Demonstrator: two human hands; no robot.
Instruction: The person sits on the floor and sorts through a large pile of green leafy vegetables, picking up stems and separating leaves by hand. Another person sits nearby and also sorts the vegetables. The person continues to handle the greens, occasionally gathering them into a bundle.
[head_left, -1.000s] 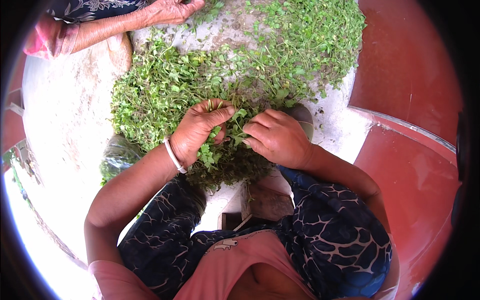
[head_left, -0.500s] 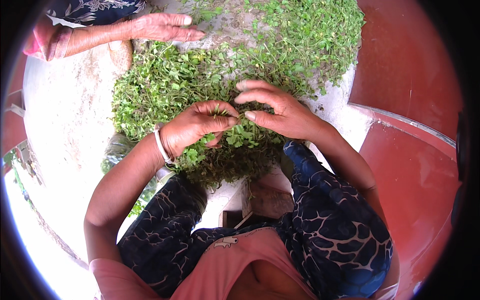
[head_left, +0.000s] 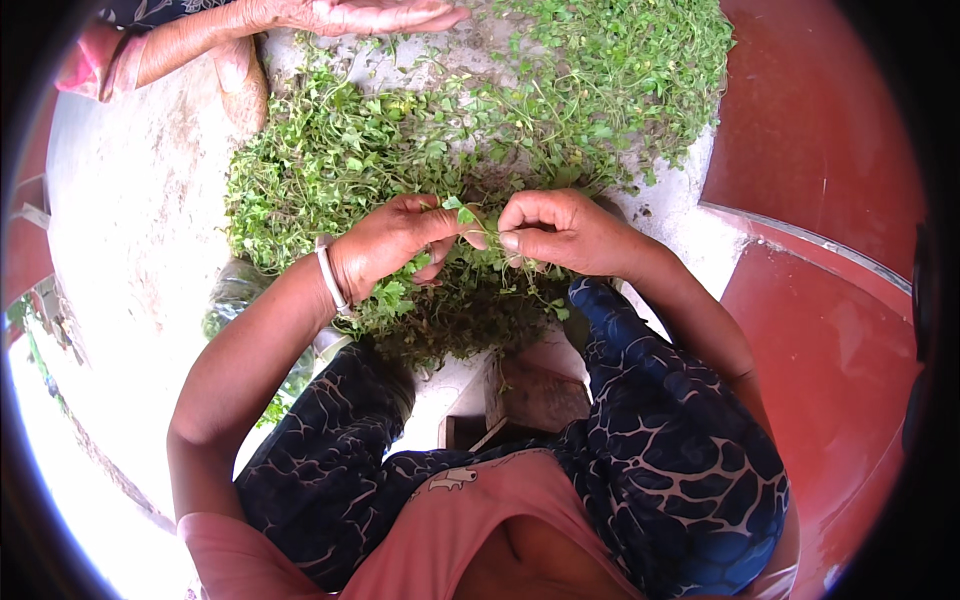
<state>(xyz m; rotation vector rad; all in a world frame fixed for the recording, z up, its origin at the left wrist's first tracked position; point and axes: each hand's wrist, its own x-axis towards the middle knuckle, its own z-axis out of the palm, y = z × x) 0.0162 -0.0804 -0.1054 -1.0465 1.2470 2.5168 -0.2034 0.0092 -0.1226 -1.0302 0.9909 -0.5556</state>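
Loose green leafy herbs lie in a wide heap in front of me. Over the near part of it, my left hand, with a pale bangle at its wrist, is closed on some leafy sprigs. Close beside it, my right hand pinches a thin leafy stem between thumb and fingers. The two hands' fingertips almost meet. Below them, nearer my knees, is a darker pile of stems and bits.
Another person's hand reaches over the far left of the heap, and that person's foot rests at its edge. A clear plastic container with greens is beside my left knee. Between my legs is a wooden stool. Red panels stand on the right.
My right hand's fingers have curled in from spread to a pinch on a stem. The left hand keeps its sprigs. The other person's hand has moved farther away and to the right.
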